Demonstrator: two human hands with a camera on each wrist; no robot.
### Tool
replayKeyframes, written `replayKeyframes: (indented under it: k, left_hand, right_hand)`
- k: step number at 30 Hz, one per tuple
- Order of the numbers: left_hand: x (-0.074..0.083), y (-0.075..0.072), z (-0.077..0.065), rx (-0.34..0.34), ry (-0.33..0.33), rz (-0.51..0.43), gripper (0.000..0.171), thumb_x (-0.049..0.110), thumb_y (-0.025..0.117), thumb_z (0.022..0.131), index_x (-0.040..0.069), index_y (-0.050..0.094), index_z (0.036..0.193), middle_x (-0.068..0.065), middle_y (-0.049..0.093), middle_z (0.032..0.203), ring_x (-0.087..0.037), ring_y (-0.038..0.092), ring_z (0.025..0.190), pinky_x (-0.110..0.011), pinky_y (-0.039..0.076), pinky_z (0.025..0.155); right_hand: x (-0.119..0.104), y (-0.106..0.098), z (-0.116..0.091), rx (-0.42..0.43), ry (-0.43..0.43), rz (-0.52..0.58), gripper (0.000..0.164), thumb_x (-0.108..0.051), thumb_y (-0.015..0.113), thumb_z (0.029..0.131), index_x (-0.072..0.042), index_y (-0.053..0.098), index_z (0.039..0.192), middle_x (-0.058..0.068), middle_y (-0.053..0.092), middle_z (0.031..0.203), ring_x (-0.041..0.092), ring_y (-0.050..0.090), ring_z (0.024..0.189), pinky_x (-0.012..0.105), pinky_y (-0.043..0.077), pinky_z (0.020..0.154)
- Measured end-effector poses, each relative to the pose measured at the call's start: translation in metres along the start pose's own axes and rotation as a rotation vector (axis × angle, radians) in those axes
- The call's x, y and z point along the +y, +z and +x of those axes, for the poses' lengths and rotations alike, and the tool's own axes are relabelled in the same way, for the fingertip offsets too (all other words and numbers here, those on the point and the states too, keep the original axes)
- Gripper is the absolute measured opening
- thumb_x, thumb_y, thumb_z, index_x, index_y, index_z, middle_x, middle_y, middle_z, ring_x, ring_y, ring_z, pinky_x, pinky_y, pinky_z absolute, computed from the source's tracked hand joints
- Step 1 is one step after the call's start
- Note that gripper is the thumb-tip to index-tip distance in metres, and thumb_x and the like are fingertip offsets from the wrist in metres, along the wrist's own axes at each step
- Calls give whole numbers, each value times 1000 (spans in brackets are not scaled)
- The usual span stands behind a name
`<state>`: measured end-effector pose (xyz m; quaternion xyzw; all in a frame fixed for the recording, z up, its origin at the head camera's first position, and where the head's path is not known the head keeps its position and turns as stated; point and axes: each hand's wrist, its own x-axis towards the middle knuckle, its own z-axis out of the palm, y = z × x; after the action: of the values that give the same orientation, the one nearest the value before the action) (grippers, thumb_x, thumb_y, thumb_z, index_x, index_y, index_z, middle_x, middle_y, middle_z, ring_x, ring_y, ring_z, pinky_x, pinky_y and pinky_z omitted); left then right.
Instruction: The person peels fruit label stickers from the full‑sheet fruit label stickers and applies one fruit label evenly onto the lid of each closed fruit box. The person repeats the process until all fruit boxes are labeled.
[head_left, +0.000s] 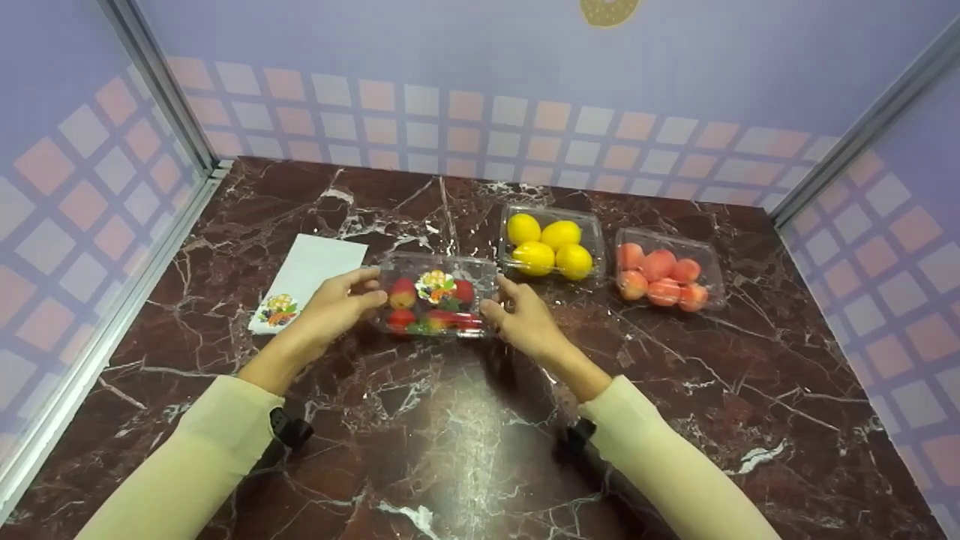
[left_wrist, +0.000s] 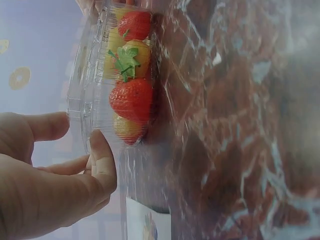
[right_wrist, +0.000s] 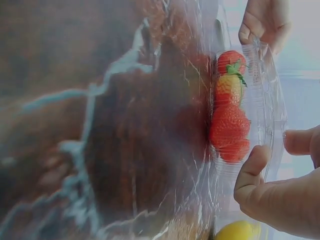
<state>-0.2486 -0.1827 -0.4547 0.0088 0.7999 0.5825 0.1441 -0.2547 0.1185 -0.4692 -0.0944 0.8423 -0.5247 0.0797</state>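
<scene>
Clock's centred on the strawberry box, 12 pointing at the back wall. Closest in: two pale sleeves [head_left: 202, 442] at 8 and 4, with two black wristbands [head_left: 291, 429], one per arm.

Next, the left hand [head_left: 330, 306] at 9 and the right hand [head_left: 529, 319] between 3 and 4. Both have thumb and fingers nearly together, pinching the box by its two ends; can't tell how hard.

The clear strawberry box [head_left: 450, 259] sits between them on the marble-look table [head_left: 465, 450]. I'd guess it's light, slick, flexy plastic that dents easily, so grab the stiffer rim at the short ends, not mid-lid. One fruit sticker [head_left: 436, 287] on top, at least four strawberries [left_wrist: 132, 97] inside; glare hides the rest.

Further out: white paper [head_left: 322, 262] at 9, sheet count unclear, one fruit print [head_left: 277, 309] on it. One box [head_left: 701, 251] at 3 with six pinkish fruits [head_left: 659, 265], another [head_left: 595, 240] at 2 with four lemons [head_left: 562, 235]. Back wall [head_left: 375, 37]: one doughnut picture [head_left: 609, 13] at 1.
</scene>
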Motion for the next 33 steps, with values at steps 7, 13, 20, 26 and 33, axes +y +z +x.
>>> replayKeyframes:
  k: [7, 13, 20, 26, 33]
  left_hand:
    - [-1, -11, 8, 58, -7, 14, 61, 20, 58, 108, 2, 38, 163, -23, 47, 155, -37, 50, 139, -49, 39, 120]
    - [1, -18, 18, 87, -34, 31, 60, 24, 57, 109, 5, 40, 163, -20, 46, 158, -35, 51, 140, -37, 48, 103]
    - [8, -24, 35, 124, -45, 38, 59, 24, 56, 109, 3, 39, 162, -21, 44, 161, -36, 43, 149, -48, 37, 124]
    - [13, -29, 49, 133, -65, 21, 58, 23, 53, 111, 4, 38, 163, -20, 43, 163, -38, 45, 148, -51, 37, 124]
    - [16, -27, 68, 186, -44, 6, 56, 18, 52, 109, 0, 40, 161, -23, 45, 162, -36, 51, 144, -44, 41, 122]
  right_hand:
    - [-5, 10, 19, 37, 7, -12, 63, -18, 65, 106, 9, 40, 158, 14, 62, 118, 16, 60, 86, 26, 53, 75]
    - [-12, 17, 33, 86, 63, 25, 62, -18, 66, 105, 6, 43, 157, 18, 67, 130, 22, 68, 99, 34, 59, 89]
    - [-24, 22, 46, 123, 110, 58, 59, -13, 62, 105, 5, 43, 158, 25, 58, 149, 31, 64, 124, 38, 54, 106]
    - [-31, 26, 57, 123, 113, 57, 60, -8, 59, 104, 7, 40, 158, 24, 50, 159, 30, 51, 144, 37, 44, 119]
    - [-35, 28, 71, 112, 140, 141, 61, -4, 52, 105, 8, 32, 162, 26, 51, 157, 30, 64, 110, 29, 56, 89]
